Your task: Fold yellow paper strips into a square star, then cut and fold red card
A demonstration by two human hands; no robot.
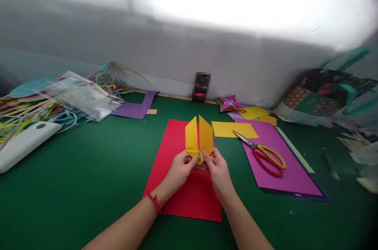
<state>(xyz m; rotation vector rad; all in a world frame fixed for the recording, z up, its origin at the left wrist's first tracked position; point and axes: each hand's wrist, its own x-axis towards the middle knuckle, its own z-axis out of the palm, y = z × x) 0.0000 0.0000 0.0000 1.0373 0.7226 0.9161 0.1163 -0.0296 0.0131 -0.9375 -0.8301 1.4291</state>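
Beside you: scissors (pixel 264 154) on purple sheet (pixel 283 163); yellow sheet (pixel 227 129) just left of it; plastic bag (pixel 79 94), strips (pixel 17 110) far left.

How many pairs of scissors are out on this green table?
1. The red-and-yellow-handled scissors lie on the purple paper sheet, right of the folded yellow paper held by both hands. More may hide under the strip pile at left.

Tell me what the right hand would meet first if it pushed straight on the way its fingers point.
The right hand already pinches the folded yellow paper at its lower edge, so that comes first. Beyond it, probably the red sheet, then green table; depth is hard to judge.
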